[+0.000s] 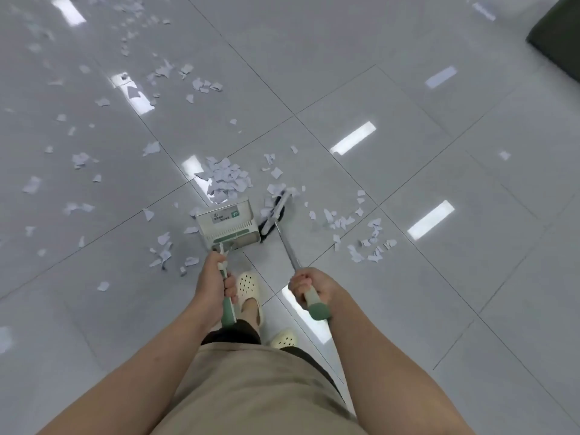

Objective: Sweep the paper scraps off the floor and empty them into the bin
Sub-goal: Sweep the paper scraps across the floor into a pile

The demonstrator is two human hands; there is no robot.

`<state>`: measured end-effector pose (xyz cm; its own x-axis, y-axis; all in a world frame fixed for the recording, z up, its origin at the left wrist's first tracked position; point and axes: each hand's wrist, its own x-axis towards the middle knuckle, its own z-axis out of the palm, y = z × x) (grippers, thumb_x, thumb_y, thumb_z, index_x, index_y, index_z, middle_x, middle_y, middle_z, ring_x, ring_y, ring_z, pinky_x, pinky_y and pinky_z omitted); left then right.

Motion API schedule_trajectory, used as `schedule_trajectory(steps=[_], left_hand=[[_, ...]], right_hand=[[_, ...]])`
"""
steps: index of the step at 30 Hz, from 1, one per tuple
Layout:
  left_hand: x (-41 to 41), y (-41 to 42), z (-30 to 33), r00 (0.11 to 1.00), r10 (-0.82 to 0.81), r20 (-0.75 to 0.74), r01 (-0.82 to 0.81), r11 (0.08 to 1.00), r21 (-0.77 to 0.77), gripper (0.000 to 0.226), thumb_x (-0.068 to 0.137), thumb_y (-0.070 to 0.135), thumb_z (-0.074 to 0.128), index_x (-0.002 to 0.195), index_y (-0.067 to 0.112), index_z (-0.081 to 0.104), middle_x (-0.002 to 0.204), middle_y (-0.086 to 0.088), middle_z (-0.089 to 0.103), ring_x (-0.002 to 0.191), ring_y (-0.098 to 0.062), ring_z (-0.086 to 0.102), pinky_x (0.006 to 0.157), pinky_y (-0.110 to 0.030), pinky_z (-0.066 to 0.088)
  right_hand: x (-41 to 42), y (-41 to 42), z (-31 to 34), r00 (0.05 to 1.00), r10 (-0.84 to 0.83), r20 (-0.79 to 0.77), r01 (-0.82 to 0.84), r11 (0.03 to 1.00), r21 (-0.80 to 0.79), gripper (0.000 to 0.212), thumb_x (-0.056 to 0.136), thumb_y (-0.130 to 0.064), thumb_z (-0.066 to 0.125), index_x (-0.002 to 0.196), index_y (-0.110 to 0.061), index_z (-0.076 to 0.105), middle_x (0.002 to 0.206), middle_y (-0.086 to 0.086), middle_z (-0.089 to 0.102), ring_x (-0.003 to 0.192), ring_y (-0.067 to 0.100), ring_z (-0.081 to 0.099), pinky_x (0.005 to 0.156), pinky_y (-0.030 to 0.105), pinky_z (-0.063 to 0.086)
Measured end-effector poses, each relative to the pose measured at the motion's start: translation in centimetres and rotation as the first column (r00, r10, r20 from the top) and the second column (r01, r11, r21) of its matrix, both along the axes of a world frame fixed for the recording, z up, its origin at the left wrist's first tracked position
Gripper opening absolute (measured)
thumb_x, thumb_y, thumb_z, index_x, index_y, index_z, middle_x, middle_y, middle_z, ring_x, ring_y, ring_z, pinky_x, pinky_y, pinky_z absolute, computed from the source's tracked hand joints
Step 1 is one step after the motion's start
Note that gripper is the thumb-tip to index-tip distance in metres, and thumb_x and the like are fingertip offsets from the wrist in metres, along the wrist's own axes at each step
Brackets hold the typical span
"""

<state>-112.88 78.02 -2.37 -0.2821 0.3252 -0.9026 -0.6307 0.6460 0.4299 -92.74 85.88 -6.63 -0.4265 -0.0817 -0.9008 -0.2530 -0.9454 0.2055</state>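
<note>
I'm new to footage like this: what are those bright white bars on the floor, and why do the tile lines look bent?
Head view: the bars are ceiling lights mirrored as glare on the glossy tile floor; the wide-angle lens bows the grout lines; scattered paper scraps blur toward the far left, while the dustpan and broom head are sharper.

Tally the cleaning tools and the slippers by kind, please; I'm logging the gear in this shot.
Dustpan: 1
Broom: 1
Slippers: 2
Total: 4
</note>
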Motion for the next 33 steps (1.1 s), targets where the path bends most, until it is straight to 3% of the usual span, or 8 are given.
schedule_trajectory(steps=[4,9,15,19,23,26,29,33], left_hand=[[-3.1,3.0,-0.1,0.999,-0.008,-0.041,0.009,1.0,0.018,0.024,0.092,0.037,0.046,0.079,0.018,0.041,0.048,0.003,0.03,0.04,-0.015,0.025,0.044,-0.026,0.029],[-4.8,7.9,-0.6,0.998,-0.019,-0.055,0.021,0.999,0.036,0.021,0.092,0.034,0.046,0.081,0.019,0.037,0.049,0.001,0.031,0.041,-0.016,0.025,0.046,-0.027,0.03],[-2.1,13.7,-0.8,0.997,-0.054,-0.059,0.057,0.998,0.035,0.016,0.091,0.032,0.046,0.084,0.02,0.039,0.053,0.0,0.03,0.042,-0.016,0.025,0.048,-0.029,0.029],[1.7,16.2,-1.2,0.993,-0.106,-0.045,0.106,0.994,-0.007,0.017,0.088,0.034,0.049,0.083,0.02,0.041,0.05,0.002,0.032,0.044,-0.016,0.024,0.049,-0.028,0.028],[5.5,17.2,-1.7,0.992,-0.126,-0.028,0.125,0.991,-0.053,0.023,0.086,0.037,0.051,0.075,0.02,0.04,0.044,0.004,0.033,0.039,-0.016,0.025,0.049,-0.028,0.027],[8.6,17.9,-2.3,0.991,-0.137,-0.008,0.136,0.989,-0.063,0.027,0.085,0.041,0.05,0.071,0.021,0.04,0.045,0.005,0.033,0.037,-0.015,0.025,0.048,-0.028,0.026],[12.2,18.6,-2.2,0.995,-0.1,-0.002,0.1,0.993,-0.066,0.024,0.085,0.039,0.049,0.073,0.021,0.04,0.048,0.005,0.031,0.038,-0.015,0.023,0.048,-0.027,0.025],[16.7,19.1,-2.0,0.998,-0.061,-0.005,0.061,0.995,-0.075,0.029,0.088,0.039,0.048,0.068,0.02,0.04,0.047,0.004,0.03,0.039,-0.015,0.024,0.05,-0.029,0.026]], right_hand=[[-1.0,6.3,0.4,0.99,0.033,-0.138,-0.029,0.999,0.03,0.051,0.052,0.024,0.073,0.058,-0.013,0.039,0.044,-0.001,0.037,0.029,0.01,0.036,0.027,0.02,0.034],[-2.0,10.6,2.7,0.998,0.053,0.045,-0.059,0.988,0.146,0.032,0.07,0.005,0.058,0.062,-0.017,0.036,0.047,-0.006,0.036,0.03,0.006,0.033,0.027,0.017,0.03],[4.2,11.3,5.5,0.963,-0.203,0.175,0.171,0.968,0.181,0.029,0.079,0.003,0.05,0.066,-0.018,0.035,0.046,-0.005,0.035,0.029,0.006,0.033,0.026,0.016,0.029],[10.5,9.8,6.2,0.888,-0.269,0.373,0.186,0.952,0.244,0.027,0.087,0.005,0.043,0.071,-0.016,0.036,0.049,-0.003,0.034,0.031,0.007,0.032,0.026,0.017,0.028],[17.3,8.1,5.9,0.799,-0.215,0.562,0.101,0.969,0.227,0.024,0.083,0.007,0.044,0.076,-0.015,0.038,0.05,-0.001,0.035,0.033,0.01,0.032,0.028,0.018,0.028],[20.9,8.3,4.9,0.768,-0.168,0.618,0.063,0.98,0.188,0.022,0.086,0.006,0.044,0.077,-0.014,0.039,0.047,0.0,0.037,0.031,0.01,0.034,0.029,0.017,0.03],[23.1,9.2,3.7,0.776,-0.096,0.624,0.015,0.991,0.134,0.021,0.089,0.002,0.043,0.076,-0.014,0.039,0.048,0.001,0.037,0.031,0.01,0.036,0.029,0.016,0.032],[22.3,10.1,2.0,0.875,0.011,0.485,-0.048,0.997,0.062,0.012,0.089,0.002,0.043,0.086,-0.009,0.046,0.055,0.002,0.041,0.037,0.009,0.039,0.033,0.018,0.037]])
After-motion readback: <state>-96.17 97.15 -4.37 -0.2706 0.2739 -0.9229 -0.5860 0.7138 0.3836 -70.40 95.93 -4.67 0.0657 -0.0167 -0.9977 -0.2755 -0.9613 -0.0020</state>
